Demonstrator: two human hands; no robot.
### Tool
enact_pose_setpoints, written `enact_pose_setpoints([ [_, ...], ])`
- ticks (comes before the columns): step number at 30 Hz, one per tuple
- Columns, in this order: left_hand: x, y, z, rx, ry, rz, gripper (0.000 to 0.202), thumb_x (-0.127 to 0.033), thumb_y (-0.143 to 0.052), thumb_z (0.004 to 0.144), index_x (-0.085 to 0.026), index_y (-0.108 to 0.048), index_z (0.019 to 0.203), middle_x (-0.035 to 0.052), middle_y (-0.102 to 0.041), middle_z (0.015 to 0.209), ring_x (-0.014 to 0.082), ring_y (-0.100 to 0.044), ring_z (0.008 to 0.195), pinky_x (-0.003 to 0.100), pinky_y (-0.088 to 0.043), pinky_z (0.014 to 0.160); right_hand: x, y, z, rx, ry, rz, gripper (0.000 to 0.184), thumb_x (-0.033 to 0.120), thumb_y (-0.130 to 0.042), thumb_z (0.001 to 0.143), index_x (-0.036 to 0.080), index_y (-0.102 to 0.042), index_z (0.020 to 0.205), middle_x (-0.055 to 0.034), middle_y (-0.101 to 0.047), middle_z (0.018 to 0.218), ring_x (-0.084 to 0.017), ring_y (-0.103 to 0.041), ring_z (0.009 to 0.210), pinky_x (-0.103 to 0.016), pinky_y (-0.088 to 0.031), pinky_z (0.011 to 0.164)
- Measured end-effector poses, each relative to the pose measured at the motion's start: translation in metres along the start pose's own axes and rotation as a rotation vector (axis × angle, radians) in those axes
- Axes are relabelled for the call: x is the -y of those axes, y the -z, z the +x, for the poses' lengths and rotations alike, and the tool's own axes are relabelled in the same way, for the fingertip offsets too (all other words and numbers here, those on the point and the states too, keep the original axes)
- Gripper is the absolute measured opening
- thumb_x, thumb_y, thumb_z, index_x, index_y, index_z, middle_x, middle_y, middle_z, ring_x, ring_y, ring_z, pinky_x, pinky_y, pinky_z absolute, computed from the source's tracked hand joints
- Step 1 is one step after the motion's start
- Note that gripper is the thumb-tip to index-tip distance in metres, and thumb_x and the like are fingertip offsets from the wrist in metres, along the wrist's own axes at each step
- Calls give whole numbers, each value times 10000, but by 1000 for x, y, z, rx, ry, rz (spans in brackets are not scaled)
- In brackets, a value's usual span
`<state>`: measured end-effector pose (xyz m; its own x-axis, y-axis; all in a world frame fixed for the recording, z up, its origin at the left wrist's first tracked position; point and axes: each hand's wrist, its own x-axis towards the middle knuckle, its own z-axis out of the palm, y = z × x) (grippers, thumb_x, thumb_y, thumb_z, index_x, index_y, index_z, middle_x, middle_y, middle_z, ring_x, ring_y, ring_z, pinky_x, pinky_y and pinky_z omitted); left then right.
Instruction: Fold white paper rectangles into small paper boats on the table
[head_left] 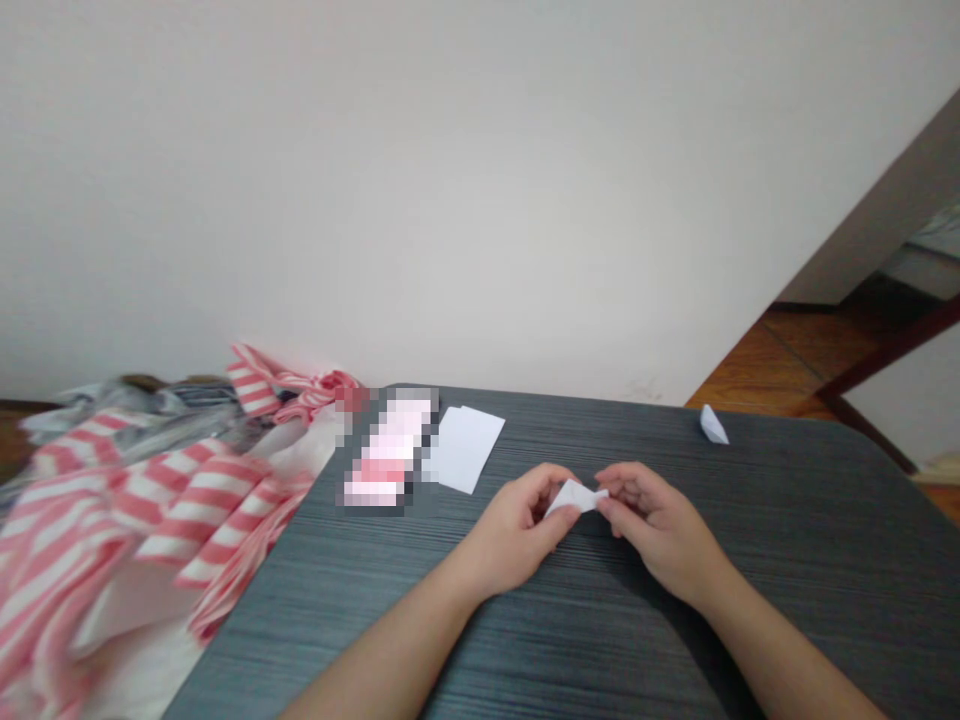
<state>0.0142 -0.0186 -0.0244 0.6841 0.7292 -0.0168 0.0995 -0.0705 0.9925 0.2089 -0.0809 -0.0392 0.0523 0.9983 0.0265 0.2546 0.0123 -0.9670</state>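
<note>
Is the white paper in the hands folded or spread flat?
Folded: the paper forms a small pointed shape between left hand and right hand.

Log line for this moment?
left hand shut on folded paper | right hand shut on it | over grey table | white sheets behind | paper shape far right

Pixelated patch unreadable; folded paper partly hidden; striped cloth edge-cropped

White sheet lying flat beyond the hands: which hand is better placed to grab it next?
The left hand, probably: the white sheet lies just beyond it, on its side. The right hand sits farther off and would have to cross the folded paper both hands pinch.
</note>
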Motion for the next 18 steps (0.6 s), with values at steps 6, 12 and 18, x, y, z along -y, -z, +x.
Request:
enact_pose_setpoints([
  [6, 1, -2, 0, 23, 42, -49, 176, -314, -526, 916, -184, -569, 1027, -4, -625, 778, 84, -512, 562, 193, -380, 525, -1, 3, -1, -1, 79, -149, 129, 283, -593, 903, 222, -602, 1016, 2, -574, 743, -157, -551, 661, -273, -453, 620],
  [12, 1, -1, 1, 8, 27, 0, 178, -322, -493, 933, -185, -572, 1016, 16, -672, 821, 82, -521, 542, 191, -381, 502, 9, 5, -2, 9, 246, -231, 85, 235, -569, 913, 228, -626, 975, -69, -601, 1033, -167, -571, 765, -288, -474, 667],
  [18, -3, -1, 0, 7, 0, 79, 167, -300, -476, 940, -186, -595, 967, 16, -683, 844, 81, -542, 548, 191, -393, 516, 14, 5, -2, 27, 244, -279, 75, 229, -562, 917, 227, -629, 951, -78, -581, 1117, -119, -521, 629, -269, -451, 582],
])
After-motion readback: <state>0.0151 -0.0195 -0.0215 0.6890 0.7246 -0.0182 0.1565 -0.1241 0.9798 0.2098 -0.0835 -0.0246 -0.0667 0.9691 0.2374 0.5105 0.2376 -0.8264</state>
